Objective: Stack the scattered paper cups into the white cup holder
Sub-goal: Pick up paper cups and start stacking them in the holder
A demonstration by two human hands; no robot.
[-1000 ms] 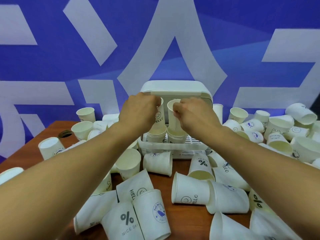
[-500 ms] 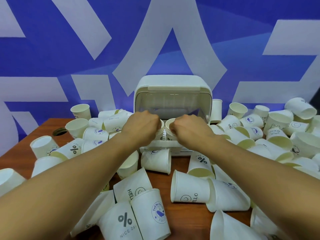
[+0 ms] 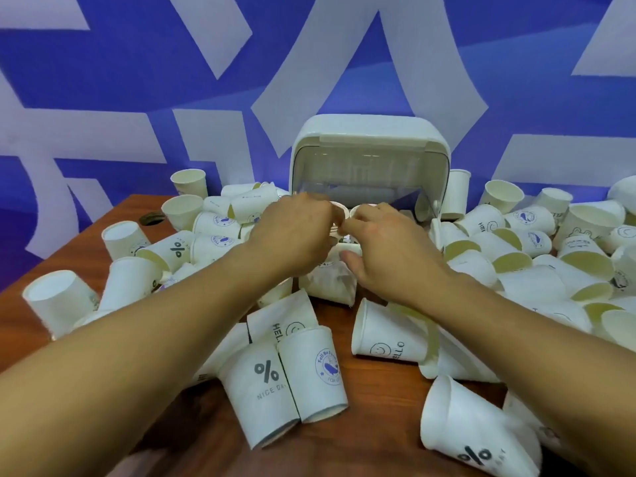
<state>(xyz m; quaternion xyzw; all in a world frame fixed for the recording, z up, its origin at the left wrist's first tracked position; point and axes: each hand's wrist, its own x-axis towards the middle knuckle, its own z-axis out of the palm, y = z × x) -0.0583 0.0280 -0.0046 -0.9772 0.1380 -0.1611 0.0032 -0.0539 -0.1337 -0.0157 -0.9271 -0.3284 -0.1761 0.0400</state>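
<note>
Cup holder (image 3: 370, 139), white and open at the front, stands straight ahead of me toward the far side of the desk (image 3: 378, 401). Two upright stacks of cups (image 3: 358, 211) sit in its mouth, long axes vertical. Both hands meet over the rims, left hand (image 3: 296, 232) at the left stack, right hand (image 3: 389, 249) at the right. Blur hides whether either pinches a rim. Loose cups lie on their sides nearer me: the "%" cup (image 3: 261, 383) closer to my left arm, the "HELLO" cup (image 3: 389, 333) closer to my right.

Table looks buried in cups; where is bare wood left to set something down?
Bare table shows near you, between the blue-stamp cup and the tipped percent cup, and at the far-left corner. Right of the holder, cups are packed.
</note>
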